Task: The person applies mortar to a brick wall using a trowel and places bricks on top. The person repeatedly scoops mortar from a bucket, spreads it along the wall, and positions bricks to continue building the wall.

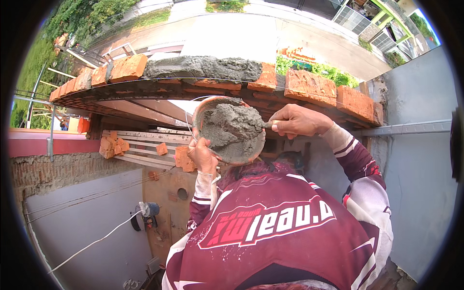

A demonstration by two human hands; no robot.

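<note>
My left hand (203, 155) grips the near left side of a round orange bowl (196, 117) with a thin wire handle. Wet grey mortar (232, 128) fills much of it. At the bowl's right side, my right hand (302, 120) is closed round the short handle of a trowel (268, 125); its blade is hidden at the mortar. Just beyond the bowl runs a brick wall, its top partly covered by a thick mortar bed (203, 67). Orange bricks stand at both ends of that bed, one on the left (128, 67) and a larger one on the right (309, 87).
A thin string stretches along the wall's face. Loose bricks (183, 158) lie on wooden slats (140, 146) below, on the left. On the right, a grey wall (415, 92) carries a horizontal pipe (411, 128). A pale cable (92, 244) hangs across the lower left.
</note>
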